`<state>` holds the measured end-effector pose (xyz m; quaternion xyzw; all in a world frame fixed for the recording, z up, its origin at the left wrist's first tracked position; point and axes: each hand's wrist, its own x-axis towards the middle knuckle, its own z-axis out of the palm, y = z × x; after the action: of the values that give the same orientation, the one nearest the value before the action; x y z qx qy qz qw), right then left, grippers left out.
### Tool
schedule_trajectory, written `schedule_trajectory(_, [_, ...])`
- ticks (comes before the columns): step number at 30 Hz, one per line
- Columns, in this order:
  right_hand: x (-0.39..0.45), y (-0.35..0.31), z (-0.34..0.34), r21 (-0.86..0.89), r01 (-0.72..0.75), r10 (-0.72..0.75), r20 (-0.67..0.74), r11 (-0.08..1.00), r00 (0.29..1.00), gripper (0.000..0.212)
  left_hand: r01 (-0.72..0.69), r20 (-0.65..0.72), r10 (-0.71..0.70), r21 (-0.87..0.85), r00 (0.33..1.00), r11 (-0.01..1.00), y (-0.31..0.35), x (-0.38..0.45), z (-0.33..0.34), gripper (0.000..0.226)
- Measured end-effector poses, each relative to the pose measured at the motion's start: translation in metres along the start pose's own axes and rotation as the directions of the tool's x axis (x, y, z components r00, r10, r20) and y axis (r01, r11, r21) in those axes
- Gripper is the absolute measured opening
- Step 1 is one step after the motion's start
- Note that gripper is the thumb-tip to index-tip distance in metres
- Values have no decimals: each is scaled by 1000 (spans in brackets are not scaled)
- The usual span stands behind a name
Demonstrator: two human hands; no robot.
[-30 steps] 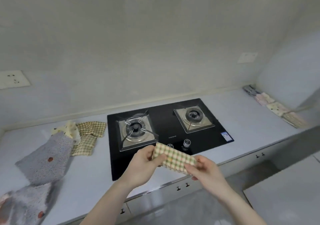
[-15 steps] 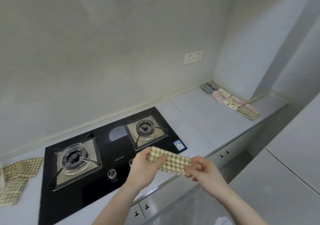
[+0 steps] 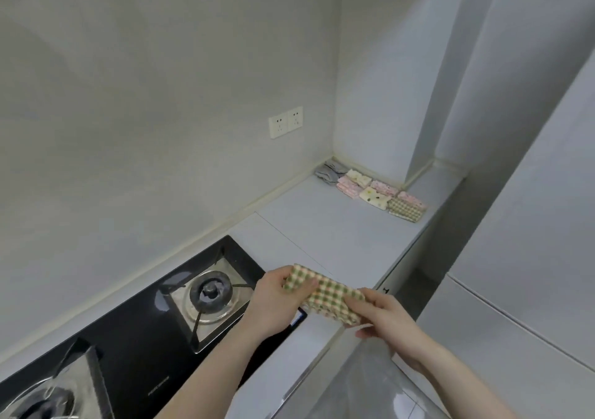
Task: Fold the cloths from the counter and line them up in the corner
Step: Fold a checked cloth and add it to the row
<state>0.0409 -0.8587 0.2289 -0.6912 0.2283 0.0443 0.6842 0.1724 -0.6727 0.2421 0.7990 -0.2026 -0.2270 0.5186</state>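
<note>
A folded checked cloth (image 3: 325, 294) is pinched at its ends by the left hand (image 3: 277, 302) and right hand (image 3: 388, 317), above the near counter (image 3: 338, 235) edge. Folded cloths (image 3: 373, 188) are lined in the far right corner.

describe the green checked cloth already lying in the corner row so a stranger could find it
Follow the counter past the stove to the row of folded cloths along the side wall. The green checked cloth ends that row, nearest the counter's front edge; its neighbours are pink, cream or grey.
</note>
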Motion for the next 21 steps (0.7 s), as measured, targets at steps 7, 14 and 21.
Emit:
schedule_trajectory(7, [53,11,-36,-62,16,-24,-132,998,991,24,49,114,-61,106,992,993,-15,76,7,53])
schedule_trajectory(14, [157,8,-73,40,-84,90,-211,996,973,11,192,-103,-176,166,979,967,-13,160,3,30])
schedule_trajectory(21, [279,22,-147,257,-333,401,-289,907,869,9,304,-125,-285,179,950,936,-14,241,17,26])
